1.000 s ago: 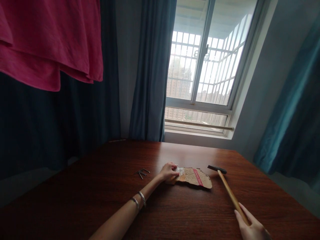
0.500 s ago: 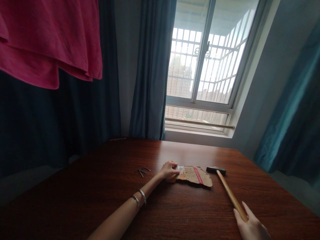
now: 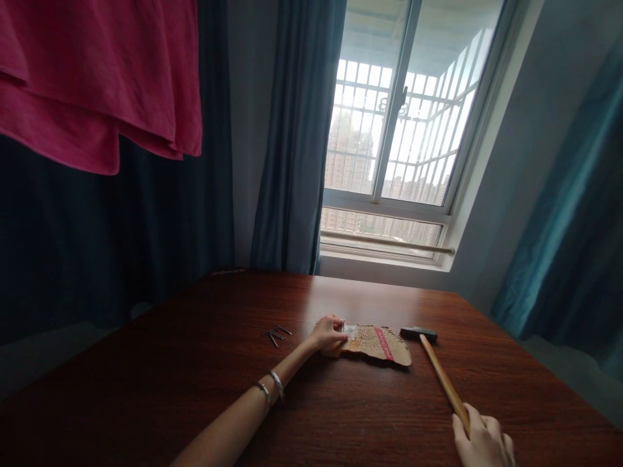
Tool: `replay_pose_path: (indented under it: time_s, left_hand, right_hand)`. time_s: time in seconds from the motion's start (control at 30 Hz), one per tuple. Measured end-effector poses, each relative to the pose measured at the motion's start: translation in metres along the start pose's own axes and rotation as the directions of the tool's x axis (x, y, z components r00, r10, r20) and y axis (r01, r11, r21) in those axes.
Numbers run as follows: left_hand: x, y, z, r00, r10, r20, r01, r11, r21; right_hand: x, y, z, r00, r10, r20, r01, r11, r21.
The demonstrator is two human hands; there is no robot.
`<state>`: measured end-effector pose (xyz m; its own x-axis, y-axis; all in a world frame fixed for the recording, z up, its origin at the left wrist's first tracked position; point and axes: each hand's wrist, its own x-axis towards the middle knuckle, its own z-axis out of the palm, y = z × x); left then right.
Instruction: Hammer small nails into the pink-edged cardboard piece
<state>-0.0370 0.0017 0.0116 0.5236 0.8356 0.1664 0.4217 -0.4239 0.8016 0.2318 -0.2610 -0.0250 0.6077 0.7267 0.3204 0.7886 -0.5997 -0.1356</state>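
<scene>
My left hand point(image 3: 329, 333) rests at the left end of a flat, patterned piece that looks like cardboard point(image 3: 370, 344), with a pink stripe and dark dots. Its thumb and fingers pinch a thin upright nail point(image 3: 343, 325), small in view. At the right, my right hand point(image 3: 483, 438) is closed around the lower end of a hammer's point(image 3: 444, 377) wooden handle. The dark hammer head lies on the table, just right of the patterned piece. Several loose nails point(image 3: 276, 335) lie left of my left hand.
The brown wooden table point(image 3: 341, 415) narrows toward the window point(image 3: 389, 130). Blue curtains point(image 3: 292, 143) hang at the back and on both sides. A pink cloth point(image 3: 107, 84) hangs at the upper left.
My right hand has moved slightly up along the hammer handle, and its fingers have closed around it. The left hand keeps its pinch on the nail.
</scene>
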Motion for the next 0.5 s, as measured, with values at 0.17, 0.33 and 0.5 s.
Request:
replay_pose_path:
  time_s: [0.17,0.33,0.5]
  left_hand:
    - [-0.002,0.005,-0.002,1.000,0.021,-0.023,-0.021,1.000,0.014]
    - [-0.006,0.011,-0.003,1.000,0.009,-0.022,-0.009,1.000,-0.011]
    - [-0.006,0.012,-0.003,1.000,0.022,-0.019,-0.022,1.000,-0.016]
  right_hand:
    - [0.014,-0.013,0.000,0.990,-0.023,-0.137,0.019,0.999,-0.027]
    - [0.037,-0.080,-0.021,0.931,-0.238,-0.278,0.285,0.947,0.145]
    - [0.062,-0.151,-0.033,0.831,-0.506,-0.229,0.555,0.775,0.302]
